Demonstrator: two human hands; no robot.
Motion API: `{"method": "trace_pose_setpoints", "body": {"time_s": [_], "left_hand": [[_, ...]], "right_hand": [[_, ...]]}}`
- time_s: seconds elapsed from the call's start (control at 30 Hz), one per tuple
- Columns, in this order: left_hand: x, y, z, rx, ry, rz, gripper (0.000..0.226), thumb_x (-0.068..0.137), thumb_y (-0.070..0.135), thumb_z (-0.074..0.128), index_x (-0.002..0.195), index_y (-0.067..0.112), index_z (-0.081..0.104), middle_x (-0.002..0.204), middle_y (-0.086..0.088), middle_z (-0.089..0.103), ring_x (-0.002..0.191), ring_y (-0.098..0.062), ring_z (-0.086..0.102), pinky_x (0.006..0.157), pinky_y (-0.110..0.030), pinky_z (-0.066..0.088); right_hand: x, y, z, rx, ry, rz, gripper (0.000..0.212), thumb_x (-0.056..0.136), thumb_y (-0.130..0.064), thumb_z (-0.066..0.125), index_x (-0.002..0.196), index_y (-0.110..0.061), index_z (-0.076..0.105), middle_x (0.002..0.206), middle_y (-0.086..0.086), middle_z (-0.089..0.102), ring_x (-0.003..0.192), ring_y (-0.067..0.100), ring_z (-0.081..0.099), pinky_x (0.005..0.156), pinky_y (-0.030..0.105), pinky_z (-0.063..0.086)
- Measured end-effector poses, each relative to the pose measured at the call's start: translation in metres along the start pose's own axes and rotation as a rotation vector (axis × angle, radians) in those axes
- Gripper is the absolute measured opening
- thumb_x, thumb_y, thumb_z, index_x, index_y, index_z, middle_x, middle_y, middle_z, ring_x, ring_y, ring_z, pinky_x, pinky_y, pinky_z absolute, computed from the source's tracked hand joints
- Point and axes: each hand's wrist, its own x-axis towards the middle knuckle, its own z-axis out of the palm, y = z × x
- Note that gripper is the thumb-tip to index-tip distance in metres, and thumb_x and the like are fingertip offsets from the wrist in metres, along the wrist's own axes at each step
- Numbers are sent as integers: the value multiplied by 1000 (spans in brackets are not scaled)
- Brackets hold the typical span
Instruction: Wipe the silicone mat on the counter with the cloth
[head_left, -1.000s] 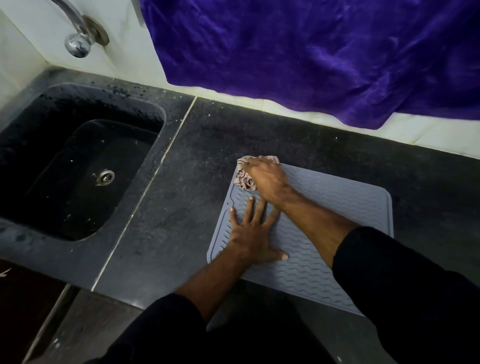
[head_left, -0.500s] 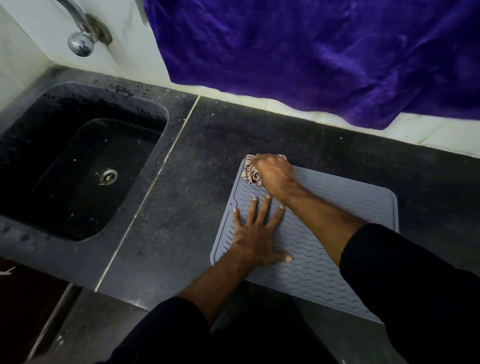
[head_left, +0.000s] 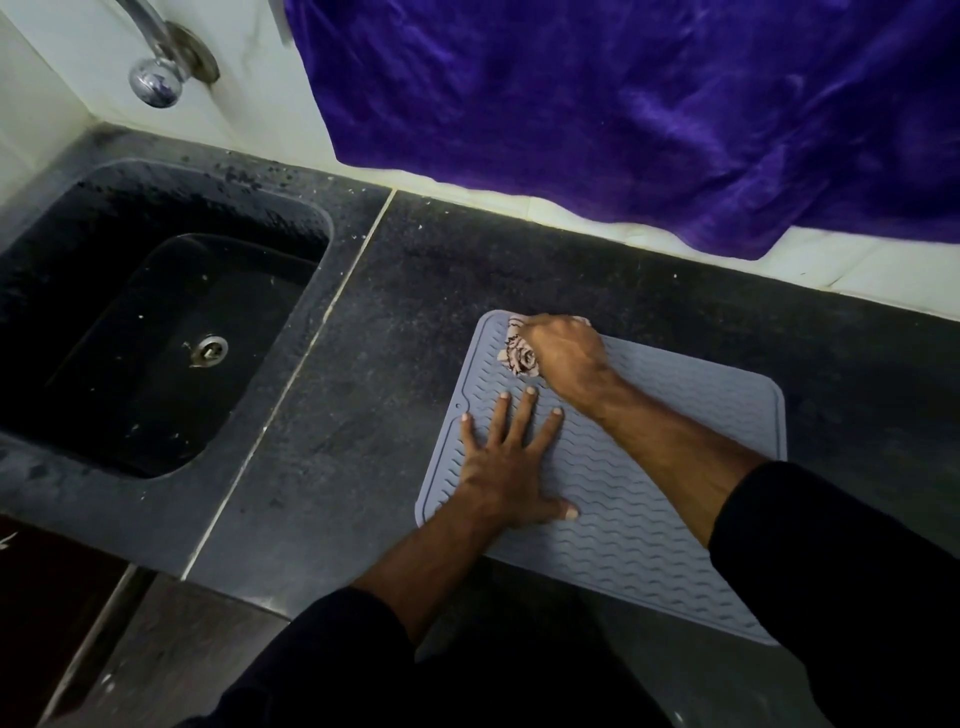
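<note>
Head view: presently the right hand (head_left: 563, 356) grips a bunched, patterned cloth (head_left: 519, 356) and presses it on the far-left corner of the grey silicone mat (head_left: 649, 499), which lies flat on the dark counter (head_left: 363, 415). The left hand (head_left: 506, 467), fingers straight and spread, rests on the mat's left part to pin it. Wiping appears to be under way at that corner; the ribbed surface to the right and toward the near edge probably remains to be covered, though no wet trace confirms this. The mat's near edge sits close to the counter's front edge. Bare counter lies between mat and sink (head_left: 156, 312); a purple drape (head_left: 623, 114) hangs over the back wall.
</note>
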Motion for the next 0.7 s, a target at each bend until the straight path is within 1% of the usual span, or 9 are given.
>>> {"method": "trace_pose_setpoints", "body": {"time_s": [0.07,0.1,0.17,0.27,0.37,0.43,0.53,0.6,0.7], "left_hand": [[0,0,0,5,-3,0,122,69,82,54,146,37,-28,149,-2,-44,137,-30,-38,102,-69,-20],[0,1,0,8,-5,0,122,69,82,54,146,37,-28,150,-2,-43,137,-30,-38,103,-69,-19],[1,0,1,6,-9,2,122,68,83,53,146,37,-28,152,-3,-40,138,-30,-37,103,-69,-19],[2,0,3,3,11,-6,122,67,84,53,145,38,-29,150,-1,-43,138,-30,-37,103,-68,-20],[3,0,5,6,12,-10,123,66,85,53,145,39,-30,148,1,-46,138,-30,-38,103,-68,-19],[4,-1,4,8,9,-9,123,66,85,53,145,39,-30,148,0,-46,137,-30,-38,103,-68,-19],[5,-1,5,11,0,-9,124,65,86,52,144,39,-31,149,-1,-45,137,-30,-38,103,-68,-19],[6,-3,6,6,-1,-3,123,65,87,51,144,39,-31,149,-1,-44,137,-30,-38,102,-68,-20],[5,-3,7,11,8,2,124,65,87,51,144,39,-32,147,0,-46,137,-30,-39,103,-68,-19]], "right_hand": [[1,-6,1,50,28,-33,32,90,-10,54,122,-12,58,124,10,61,113,28,58,95,39,49],[0,-10,4,77,48,-85,38,90,-10,54,129,-12,54,133,10,55,121,28,52,102,39,44],[-4,-15,8,90,70,-159,47,91,-8,53,138,-14,45,145,8,45,132,28,41,108,37,35],[-11,2,10,89,62,-151,45,93,-11,48,138,-15,46,145,6,44,133,26,40,109,34,32],[-24,27,11,63,39,-75,51,86,-7,56,136,-14,48,142,7,48,129,28,44,106,37,37],[-28,29,12,68,49,-24,52,85,-7,59,136,-14,47,142,8,48,129,28,45,105,38,38],[-26,12,16,76,49,-93,49,92,-12,52,140,-16,42,148,6,41,135,26,36,111,36,30],[-26,11,19,62,57,-118,50,93,-11,50,141,-17,40,150,5,38,137,25,34,112,35,28],[-35,30,20,30,39,-60,56,88,-11,57,141,-17,40,149,3,40,135,24,36,111,36,29]]}}
